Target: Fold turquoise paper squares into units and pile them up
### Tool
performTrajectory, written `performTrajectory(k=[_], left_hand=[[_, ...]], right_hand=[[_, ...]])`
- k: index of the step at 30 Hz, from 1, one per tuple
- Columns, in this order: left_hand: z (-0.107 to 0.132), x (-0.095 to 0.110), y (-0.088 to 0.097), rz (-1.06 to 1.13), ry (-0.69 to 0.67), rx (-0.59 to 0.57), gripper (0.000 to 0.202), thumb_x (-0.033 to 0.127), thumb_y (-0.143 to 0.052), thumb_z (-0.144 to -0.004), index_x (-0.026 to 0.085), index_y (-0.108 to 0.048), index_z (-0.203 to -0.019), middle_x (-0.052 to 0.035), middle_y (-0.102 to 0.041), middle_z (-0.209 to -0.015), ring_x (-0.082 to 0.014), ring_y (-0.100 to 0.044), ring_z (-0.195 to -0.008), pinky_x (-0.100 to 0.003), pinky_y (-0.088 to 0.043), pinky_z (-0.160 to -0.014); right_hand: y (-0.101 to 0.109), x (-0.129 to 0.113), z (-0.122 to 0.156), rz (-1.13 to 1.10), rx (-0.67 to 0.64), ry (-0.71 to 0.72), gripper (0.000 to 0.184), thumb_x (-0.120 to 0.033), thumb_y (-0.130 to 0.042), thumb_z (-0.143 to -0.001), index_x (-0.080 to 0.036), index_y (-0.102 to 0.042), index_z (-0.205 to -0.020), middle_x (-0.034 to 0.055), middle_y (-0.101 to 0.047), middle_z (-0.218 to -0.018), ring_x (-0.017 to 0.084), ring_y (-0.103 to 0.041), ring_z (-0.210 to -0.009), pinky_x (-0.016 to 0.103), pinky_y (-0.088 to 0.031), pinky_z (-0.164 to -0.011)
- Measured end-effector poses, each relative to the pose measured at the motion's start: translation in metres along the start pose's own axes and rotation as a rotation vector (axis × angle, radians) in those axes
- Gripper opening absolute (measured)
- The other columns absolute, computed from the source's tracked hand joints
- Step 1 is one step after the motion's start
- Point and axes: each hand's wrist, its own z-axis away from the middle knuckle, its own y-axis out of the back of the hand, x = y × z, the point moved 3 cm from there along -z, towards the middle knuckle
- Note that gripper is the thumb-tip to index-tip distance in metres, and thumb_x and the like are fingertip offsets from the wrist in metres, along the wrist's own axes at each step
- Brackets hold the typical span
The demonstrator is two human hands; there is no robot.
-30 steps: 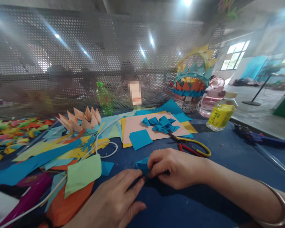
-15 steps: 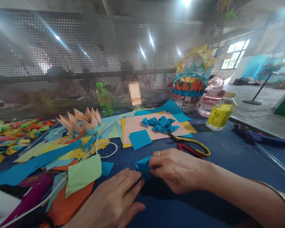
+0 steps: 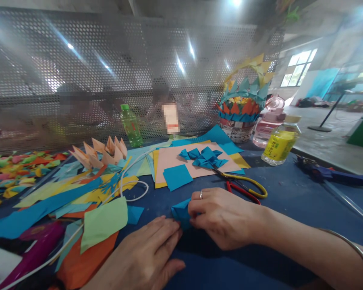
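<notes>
A small piece of folded blue paper (image 3: 183, 211) lies on the dark blue tabletop between my hands. My right hand (image 3: 220, 217), with a ring on one finger, has its fingers closed on the paper's right side and covers part of it. My left hand (image 3: 148, 249) lies flat with fingers stretched out, its fingertips resting at the paper's lower left edge. Just beyond, a stack of blue paper squares (image 3: 177, 177) sits on a pale pink sheet (image 3: 169, 157). Several folded blue paper pieces (image 3: 207, 157) rest on that sheet too.
Scissors (image 3: 244, 185) with yellow and red handles lie beyond my right hand. Two bottles, one with a yellow label (image 3: 279, 145), and a paper-decorated basket (image 3: 237, 131) stand back right. A blue glue gun (image 3: 335, 175) lies right, a purple tool (image 3: 40, 241) left, among paper scraps and a white cord.
Both hands stay almost in place on the blue paper. The whole view has shifted very slightly; my left fingers lie a little closer together.
</notes>
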Motion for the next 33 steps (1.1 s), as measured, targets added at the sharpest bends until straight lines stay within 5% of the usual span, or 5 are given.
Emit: performTrajectory(k=[10, 15, 18, 26, 33], left_hand=[[-0.003, -0.004, 0.002, 0.004, 0.028, 0.076, 0.045, 0.037, -0.031, -0.103, 0.019, -0.073, -0.100, -0.0035, -0.075, -0.101, -0.0190, -0.071, -0.092, -0.026, -0.058, -0.083], [-0.007, -0.001, 0.005, 0.009, 0.029, 0.092, 0.042, 0.039, -0.036, -0.102, 0.021, -0.074, -0.100, -0.0003, -0.076, -0.100, -0.0181, -0.073, -0.088, -0.025, -0.059, -0.081], [-0.010, 0.000, 0.007, 0.006, 0.032, 0.113, 0.047, 0.038, -0.032, -0.103, 0.020, -0.075, -0.097, -0.0011, -0.077, -0.096, -0.0184, -0.074, -0.084, -0.025, -0.060, -0.076], [-0.011, -0.003, 0.007, 0.009, 0.023, 0.089, 0.048, 0.037, -0.030, -0.103, 0.018, -0.073, -0.097, -0.0047, -0.076, -0.098, -0.0196, -0.073, -0.086, -0.028, -0.060, -0.078], [-0.010, -0.005, 0.007, -0.028, 0.060, 0.076, 0.046, 0.034, -0.029, -0.103, 0.013, -0.069, -0.109, -0.0095, -0.073, -0.107, -0.0202, -0.071, -0.093, -0.027, -0.059, -0.080]], right_hand=[[0.000, 0.004, 0.000, -0.052, 0.075, 0.012, 0.018, -0.007, -0.053, -0.077, -0.016, -0.070, -0.080, 0.0044, -0.066, -0.082, 0.019, -0.055, -0.080, 0.031, -0.045, -0.072], [0.007, 0.021, 0.004, -0.162, 0.264, -0.030, 0.039, 0.003, -0.048, -0.074, -0.016, -0.068, -0.101, 0.0073, -0.064, -0.108, 0.019, -0.056, -0.096, 0.034, -0.046, -0.086], [0.005, 0.026, 0.003, -0.271, 0.233, -0.076, 0.048, 0.009, -0.044, -0.072, -0.016, -0.066, -0.107, 0.0089, -0.060, -0.112, 0.019, -0.056, -0.103, 0.034, -0.046, -0.090], [0.000, 0.028, 0.002, -0.354, 0.133, -0.156, 0.015, -0.005, -0.056, -0.085, -0.016, -0.065, -0.090, 0.0068, -0.063, -0.099, 0.017, -0.057, -0.096, 0.032, -0.045, -0.090], [-0.003, 0.014, -0.001, -0.493, 0.131, -0.157, 0.018, -0.003, -0.056, -0.079, -0.014, -0.064, -0.090, 0.0009, -0.065, -0.081, 0.011, -0.057, -0.072, 0.020, -0.044, -0.069]])
